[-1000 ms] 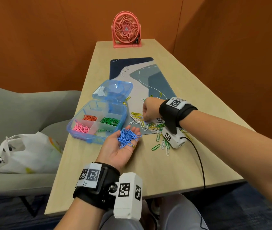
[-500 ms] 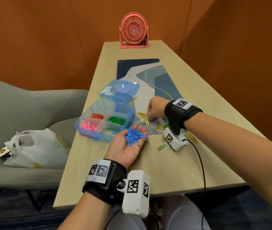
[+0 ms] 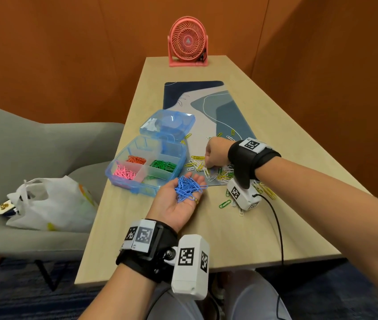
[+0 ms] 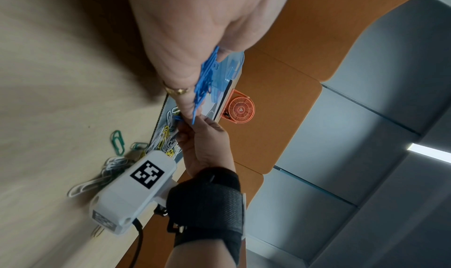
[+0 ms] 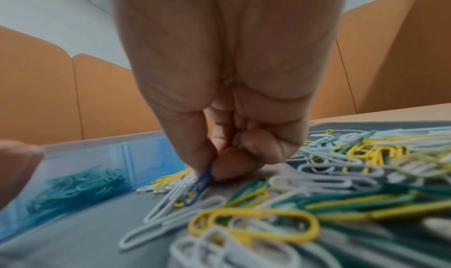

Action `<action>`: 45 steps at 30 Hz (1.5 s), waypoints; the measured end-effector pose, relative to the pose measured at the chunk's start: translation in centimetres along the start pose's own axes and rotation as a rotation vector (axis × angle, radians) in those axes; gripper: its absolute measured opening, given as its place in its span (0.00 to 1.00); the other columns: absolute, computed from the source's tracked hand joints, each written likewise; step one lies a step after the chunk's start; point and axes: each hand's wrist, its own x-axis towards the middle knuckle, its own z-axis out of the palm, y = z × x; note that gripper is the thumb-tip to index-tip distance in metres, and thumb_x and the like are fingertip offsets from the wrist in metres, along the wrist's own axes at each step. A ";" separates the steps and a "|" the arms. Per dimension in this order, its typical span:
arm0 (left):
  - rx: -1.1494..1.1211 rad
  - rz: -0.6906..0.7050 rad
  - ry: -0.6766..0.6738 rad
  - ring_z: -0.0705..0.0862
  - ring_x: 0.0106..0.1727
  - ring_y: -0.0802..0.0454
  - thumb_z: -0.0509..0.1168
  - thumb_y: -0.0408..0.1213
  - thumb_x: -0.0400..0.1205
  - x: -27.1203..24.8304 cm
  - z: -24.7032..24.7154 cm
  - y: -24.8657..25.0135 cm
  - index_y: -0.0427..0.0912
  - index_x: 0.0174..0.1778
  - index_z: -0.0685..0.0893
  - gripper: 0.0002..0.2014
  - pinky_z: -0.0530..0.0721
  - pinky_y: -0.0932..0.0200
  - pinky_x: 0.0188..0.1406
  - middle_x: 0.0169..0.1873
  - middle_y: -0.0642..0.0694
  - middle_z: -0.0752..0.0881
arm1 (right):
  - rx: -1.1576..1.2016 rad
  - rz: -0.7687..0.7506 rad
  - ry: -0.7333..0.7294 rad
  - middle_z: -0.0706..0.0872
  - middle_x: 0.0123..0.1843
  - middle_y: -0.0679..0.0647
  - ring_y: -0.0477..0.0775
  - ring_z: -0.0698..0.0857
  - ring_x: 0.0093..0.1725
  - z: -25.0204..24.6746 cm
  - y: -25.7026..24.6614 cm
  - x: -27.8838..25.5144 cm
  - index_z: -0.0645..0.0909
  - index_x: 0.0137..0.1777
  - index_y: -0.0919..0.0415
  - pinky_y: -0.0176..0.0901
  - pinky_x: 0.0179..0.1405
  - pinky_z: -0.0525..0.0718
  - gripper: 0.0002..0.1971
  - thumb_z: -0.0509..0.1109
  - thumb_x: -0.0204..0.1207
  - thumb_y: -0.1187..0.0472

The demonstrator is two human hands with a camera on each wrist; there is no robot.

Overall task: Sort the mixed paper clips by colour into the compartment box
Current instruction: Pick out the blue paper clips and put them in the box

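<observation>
Dozens of thin wire blue clips (image 3: pixel 189 187) lie heaped on your flat, upturned left hand (image 3: pixel 178 202) beside the translucent compartment box (image 3: pixel 146 168). Your right hand (image 3: pixel 215 154) pinches one blue clip (image 5: pixel 198 185) from the glossy mixed pile (image 3: pixel 208 170) on the smooth mat (image 3: pixel 208 116), on a pale wood table (image 3: pixel 241 234) between orange walls.

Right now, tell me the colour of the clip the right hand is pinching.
Blue clip, pinched by the right hand; clearest in the right wrist view.

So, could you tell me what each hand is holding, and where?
Right hand pinches one blue clip by its upper end; left hand cradles blue clips on its open palm.
</observation>
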 end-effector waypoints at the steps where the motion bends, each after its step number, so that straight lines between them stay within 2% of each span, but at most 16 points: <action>1: 0.000 -0.001 0.002 0.75 0.70 0.37 0.49 0.33 0.88 -0.1 0.0 0.0 0.26 0.49 0.78 0.15 0.74 0.43 0.59 0.52 0.30 0.82 | 0.030 -0.002 -0.002 0.89 0.37 0.57 0.51 0.85 0.36 0.0 0.0 -0.1 0.87 0.46 0.68 0.38 0.39 0.85 0.06 0.71 0.73 0.66; 4: -0.004 0.003 0.020 0.75 0.70 0.37 0.49 0.33 0.88 -0.1 0.1 -0.1 0.27 0.47 0.77 0.15 0.74 0.43 0.58 0.44 0.31 0.81 | 0.102 -0.008 -0.004 0.87 0.34 0.56 0.47 0.84 0.30 -0.1 0.2 -0.7 0.85 0.43 0.66 0.32 0.30 0.83 0.02 0.72 0.73 0.69; 7: 0.010 0.005 0.025 0.75 0.71 0.38 0.48 0.33 0.88 -0.4 0.1 0.0 0.27 0.47 0.77 0.16 0.74 0.44 0.59 0.44 0.31 0.81 | 0.132 -0.051 0.057 0.90 0.39 0.59 0.51 0.84 0.32 -1.2 0.4 -1.4 0.87 0.47 0.67 0.41 0.37 0.86 0.06 0.72 0.71 0.71; 9: 0.007 0.005 0.024 0.75 0.69 0.38 0.48 0.33 0.88 -0.6 0.1 0.1 0.26 0.48 0.78 0.16 0.73 0.44 0.59 0.46 0.32 0.81 | 0.216 -0.110 0.053 0.87 0.35 0.55 0.48 0.83 0.30 -2.7 0.1 -2.6 0.87 0.47 0.65 0.40 0.37 0.86 0.06 0.73 0.72 0.71; 13: 0.001 0.011 0.019 0.79 0.55 0.38 0.48 0.32 0.88 -0.8 0.0 0.2 0.26 0.48 0.77 0.15 0.75 0.45 0.57 0.44 0.31 0.80 | 0.295 -0.293 -0.045 0.86 0.30 0.47 0.41 0.83 0.27 -4.7 -1.7 -6.0 0.87 0.43 0.59 0.29 0.30 0.82 0.05 0.75 0.73 0.69; 17: -0.077 0.014 -0.043 0.79 0.42 0.41 0.48 0.29 0.86 -1.1 0.1 0.0 0.27 0.46 0.77 0.14 0.78 0.45 0.54 0.41 0.32 0.80 | 0.147 -0.376 -0.131 0.87 0.31 0.47 0.38 0.84 0.26 -3.8 -4.0 -7.5 0.86 0.43 0.56 0.26 0.31 0.80 0.05 0.74 0.74 0.67; 22: -0.041 0.033 -0.097 0.81 0.43 0.37 0.49 0.31 0.87 -2.3 0.5 0.3 0.26 0.45 0.78 0.16 0.80 0.40 0.45 0.41 0.30 0.82 | 0.163 -0.351 -0.073 0.87 0.34 0.48 0.36 0.83 0.24 -3.8 -4.8 -7.0 0.86 0.48 0.57 0.22 0.29 0.79 0.06 0.70 0.76 0.67; 25: 0.007 0.061 -0.076 0.80 0.43 0.38 0.48 0.31 0.87 -3.0 0.8 1.2 0.28 0.44 0.77 0.15 0.86 0.42 0.34 0.42 0.32 0.80 | 0.257 -0.266 -0.001 0.87 0.35 0.54 0.43 0.83 0.25 -3.9 -4.7 -5.7 0.85 0.46 0.61 0.27 0.29 0.82 0.05 0.67 0.77 0.68; 28: -0.007 0.084 -0.067 0.79 0.54 0.38 0.48 0.32 0.88 -3.6 0.9 2.4 0.28 0.45 0.77 0.16 0.78 0.40 0.53 0.43 0.31 0.80 | 0.281 -0.141 0.038 0.90 0.38 0.64 0.57 0.88 0.33 -2.7 -4.8 -3.5 0.84 0.43 0.69 0.48 0.46 0.90 0.09 0.66 0.78 0.64; 30: -0.028 0.110 -0.080 0.77 0.62 0.38 0.48 0.32 0.88 -4.1 1.1 3.4 0.27 0.46 0.77 0.16 0.74 0.38 0.57 0.44 0.30 0.80 | 0.298 -0.051 0.007 0.90 0.39 0.64 0.61 0.88 0.36 -1.4 -5.1 -2.5 0.82 0.42 0.68 0.56 0.52 0.88 0.13 0.66 0.79 0.57; 33: -0.005 0.166 -0.082 0.76 0.68 0.38 0.48 0.30 0.88 -4.7 1.3 5.0 0.28 0.45 0.77 0.15 0.73 0.40 0.60 0.45 0.31 0.80 | 0.452 0.023 -0.141 0.87 0.38 0.67 0.62 0.86 0.37 0.3 -5.9 -1.7 0.79 0.44 0.68 0.56 0.54 0.88 0.18 0.71 0.76 0.50; 36: 0.011 0.217 -0.084 0.75 0.69 0.38 0.46 0.30 0.89 -4.5 1.5 7.3 0.28 0.45 0.76 0.15 0.72 0.41 0.62 0.45 0.30 0.80 | 0.639 0.062 -0.245 0.83 0.31 0.65 0.58 0.84 0.28 1.4 -6.5 -1.2 0.77 0.54 0.68 0.51 0.45 0.88 0.18 0.77 0.72 0.57; 38: 0.014 0.245 -0.079 0.77 0.65 0.37 0.45 0.30 0.89 -4.2 1.5 8.9 0.29 0.45 0.76 0.16 0.73 0.43 0.63 0.44 0.30 0.80 | 0.654 0.070 -0.274 0.83 0.31 0.64 0.57 0.84 0.28 1.7 -6.9 -1.2 0.76 0.60 0.68 0.48 0.42 0.89 0.17 0.74 0.75 0.62; 41: 0.028 0.316 -0.054 0.78 0.62 0.38 0.44 0.31 0.89 -3.7 1.7 11.4 0.29 0.46 0.76 0.16 0.73 0.44 0.65 0.50 0.30 0.80 | 0.677 0.079 -0.268 0.82 0.30 0.63 0.58 0.84 0.29 1.5 -6.9 -0.9 0.75 0.62 0.71 0.57 0.53 0.88 0.16 0.68 0.76 0.70; 43: -0.004 0.365 -0.045 0.75 0.69 0.39 0.44 0.33 0.90 -3.6 1.5 12.9 0.30 0.56 0.77 0.17 0.72 0.43 0.64 0.62 0.30 0.77 | 0.645 0.079 -0.266 0.82 0.30 0.63 0.58 0.83 0.28 1.2 -6.5 -1.0 0.77 0.58 0.72 0.59 0.56 0.86 0.13 0.65 0.74 0.73; 45: -0.036 0.400 -0.050 0.73 0.72 0.39 0.43 0.36 0.90 -3.6 1.2 14.0 0.30 0.70 0.73 0.19 0.71 0.44 0.66 0.67 0.31 0.74 | 0.596 0.057 -0.264 0.84 0.28 0.62 0.57 0.84 0.25 0.7 -5.9 -1.4 0.77 0.50 0.70 0.55 0.47 0.90 0.07 0.64 0.73 0.75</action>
